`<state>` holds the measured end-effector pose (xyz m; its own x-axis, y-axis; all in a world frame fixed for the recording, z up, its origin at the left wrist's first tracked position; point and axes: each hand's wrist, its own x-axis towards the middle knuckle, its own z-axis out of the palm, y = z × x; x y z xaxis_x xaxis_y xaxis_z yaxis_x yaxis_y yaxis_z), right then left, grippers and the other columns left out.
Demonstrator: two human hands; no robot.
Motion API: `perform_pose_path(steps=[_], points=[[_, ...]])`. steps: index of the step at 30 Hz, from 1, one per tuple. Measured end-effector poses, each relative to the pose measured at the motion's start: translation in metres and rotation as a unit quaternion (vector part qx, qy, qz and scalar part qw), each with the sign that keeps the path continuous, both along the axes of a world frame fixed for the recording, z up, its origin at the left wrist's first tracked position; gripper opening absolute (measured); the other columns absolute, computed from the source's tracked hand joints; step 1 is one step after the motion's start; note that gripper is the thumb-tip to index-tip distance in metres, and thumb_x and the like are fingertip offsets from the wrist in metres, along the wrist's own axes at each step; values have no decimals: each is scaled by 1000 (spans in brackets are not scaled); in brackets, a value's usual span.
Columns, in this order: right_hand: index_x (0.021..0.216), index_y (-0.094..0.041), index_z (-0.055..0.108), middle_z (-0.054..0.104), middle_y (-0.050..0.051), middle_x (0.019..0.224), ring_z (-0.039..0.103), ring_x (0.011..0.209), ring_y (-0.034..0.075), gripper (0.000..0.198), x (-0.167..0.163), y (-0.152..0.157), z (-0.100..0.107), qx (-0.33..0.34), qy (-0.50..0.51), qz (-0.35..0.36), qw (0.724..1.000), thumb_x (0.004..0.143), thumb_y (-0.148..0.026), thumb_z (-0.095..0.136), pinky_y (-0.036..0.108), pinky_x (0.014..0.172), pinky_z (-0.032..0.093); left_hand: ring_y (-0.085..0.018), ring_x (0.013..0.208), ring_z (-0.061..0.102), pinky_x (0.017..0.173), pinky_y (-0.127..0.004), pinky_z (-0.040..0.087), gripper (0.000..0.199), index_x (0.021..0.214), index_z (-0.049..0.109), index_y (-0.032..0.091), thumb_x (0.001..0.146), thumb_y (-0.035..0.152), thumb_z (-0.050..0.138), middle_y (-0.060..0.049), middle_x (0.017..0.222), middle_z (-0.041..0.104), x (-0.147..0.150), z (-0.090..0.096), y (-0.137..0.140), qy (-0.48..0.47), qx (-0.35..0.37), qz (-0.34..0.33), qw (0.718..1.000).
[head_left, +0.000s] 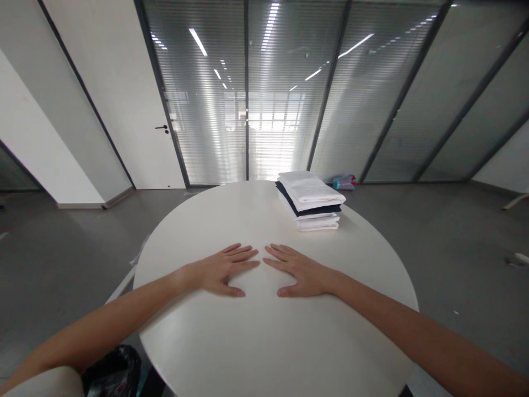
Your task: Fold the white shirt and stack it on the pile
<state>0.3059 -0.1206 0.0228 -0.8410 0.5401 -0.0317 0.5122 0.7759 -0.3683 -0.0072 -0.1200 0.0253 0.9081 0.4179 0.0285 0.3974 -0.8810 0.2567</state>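
My left hand (225, 270) lies flat on the round white table (264, 342), palm down with fingers spread. Opposite it, my right hand (300, 271) rests the same way, its fingertips a small gap from those of the left. Neither hand holds anything. Beyond my right hand, near the table's far right edge, sits a stack of folded white cloth (309, 190). A dark navy folded layer (308, 207) shows in the middle of that stack. Both hands are apart from the stack.
On the floor behind the table lies a blue and red cylindrical object (344, 182). A black plastic bag (118, 369) is below the table at the lower left. Glass partitions with blinds (281, 94) and a white door (119, 94) stand at the back.
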Motion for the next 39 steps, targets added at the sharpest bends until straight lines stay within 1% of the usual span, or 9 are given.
perform_pose_path(steps=[7,12,19,26,31,39], points=[[157,-25,26,7,8,165,7,152,31,92,0,0,0,9,-4,5,1000,84,-73,56,49,124,8,-34,151,18,123,-55,11,87,158,22,29,87,61,61,-10,164,17,-1,-2,1,-22,-2,-6,1000],[157,-22,27,8,10,165,7,152,31,93,-2,-1,2,16,-20,3,1000,85,-74,54,50,124,9,-34,151,17,123,-54,11,87,158,22,29,87,62,60,-10,164,16,0,-2,1,-6,0,-1,1000],[156,-21,28,9,10,165,7,152,30,93,-4,-2,5,13,-24,-1,1000,84,-74,54,49,124,9,-34,151,16,123,-53,11,86,158,24,28,88,61,60,-9,164,17,-1,0,0,-8,0,-1,1000],[156,-22,31,11,10,165,8,152,32,92,-3,-2,4,8,-5,2,1000,84,-73,56,51,124,10,-34,151,18,123,-53,11,86,158,25,29,87,61,61,-9,164,19,0,0,0,-14,0,0,1000],[156,-22,30,10,10,165,8,152,31,92,-3,-2,4,11,-17,-1,1000,84,-73,55,49,124,9,-34,151,18,123,-53,11,86,158,25,28,87,61,61,-10,164,18,-1,0,0,-11,2,1,1000],[156,-23,30,11,9,165,9,152,31,92,-3,0,2,9,-3,0,1000,84,-73,57,50,124,10,-34,151,19,123,-54,12,85,157,27,29,87,60,62,-10,163,20,0,0,1,-25,-5,1,1000]])
